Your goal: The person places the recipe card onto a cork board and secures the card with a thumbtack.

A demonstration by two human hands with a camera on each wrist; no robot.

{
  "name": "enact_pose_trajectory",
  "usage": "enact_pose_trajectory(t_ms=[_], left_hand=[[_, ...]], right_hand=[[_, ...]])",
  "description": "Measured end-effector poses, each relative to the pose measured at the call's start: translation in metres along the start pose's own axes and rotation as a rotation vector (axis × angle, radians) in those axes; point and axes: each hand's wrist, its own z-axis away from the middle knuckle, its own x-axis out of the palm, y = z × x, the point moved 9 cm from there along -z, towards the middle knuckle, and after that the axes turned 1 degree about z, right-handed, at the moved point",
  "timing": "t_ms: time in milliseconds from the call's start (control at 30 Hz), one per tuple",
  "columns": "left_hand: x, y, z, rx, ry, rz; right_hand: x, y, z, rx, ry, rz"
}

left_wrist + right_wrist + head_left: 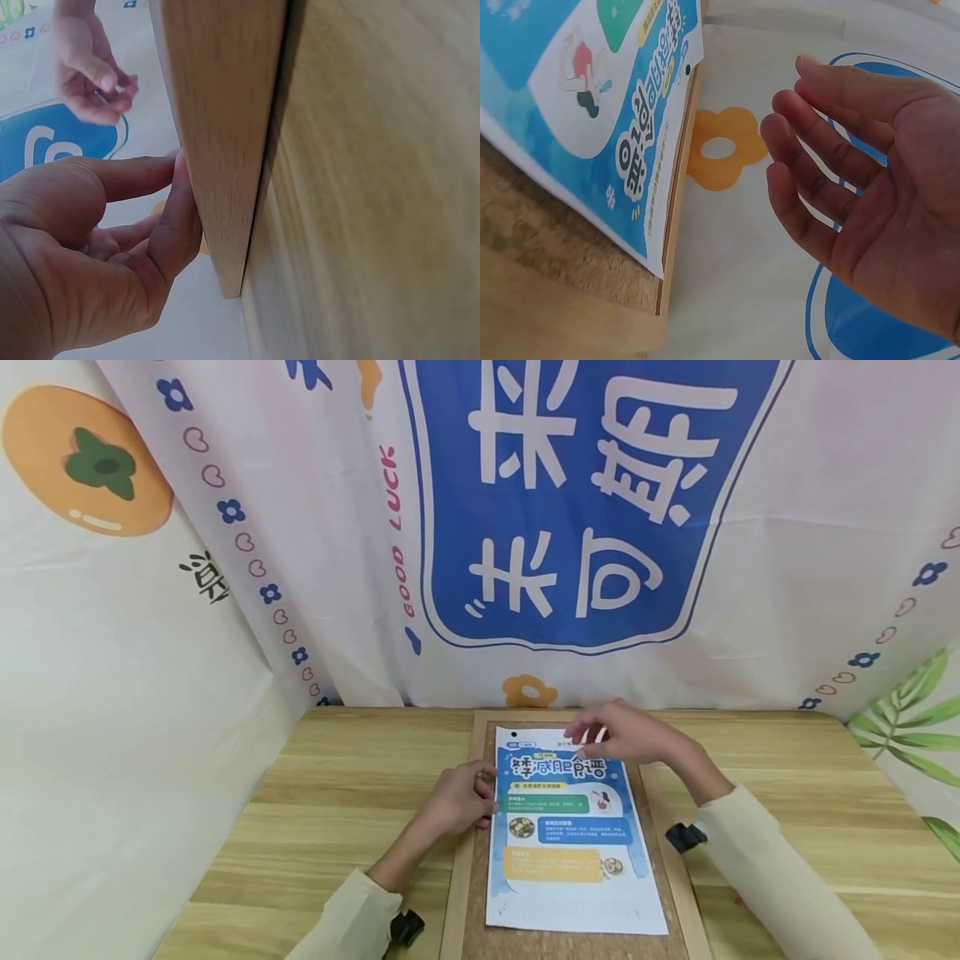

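A printed paper poster (570,902) in blue and white lies on a cork board (475,902) with a wooden frame. A small black dot marks the poster's upper left corner. At its left edge, my left hand (461,797) bends over the frame; in the left wrist view its thumb and finger come together at the wooden rail (225,112), which partly hides their tips. My right hand (622,732) hovers by the poster's upper right corner, fingers curved. A tiny dark sliver (101,96) shows between those fingers in the left wrist view; I cannot tell what it is.
Under the board is a wood-grain table (360,777). A printed cloth (360,527) with blue and orange designs hangs right behind the table's back edge. A tiny red thing (738,901) lies near the right sleeve.
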Motion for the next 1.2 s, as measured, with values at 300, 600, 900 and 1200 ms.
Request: enact_pose_trajectory(t_ms=[300,600,900,1200], left_hand=[[-0.004,0.001,-0.001,0.003,0.015,-0.036],[-0.006,-0.002,-0.002,-0.001,0.021,-0.054],[-0.004,0.001,-0.001,0.021,0.026,-0.082],[-0.002,0.001,-0.001,0.013,0.009,-0.074]], right_hand=[[-0.004,0.012,0.035,0.033,0.048,-0.005],[-0.011,0.030,0.073,0.103,0.098,-0.003],[-0.017,0.041,0.112,0.097,0.140,0.031],[-0.018,0.049,0.143,0.102,0.162,0.028]])
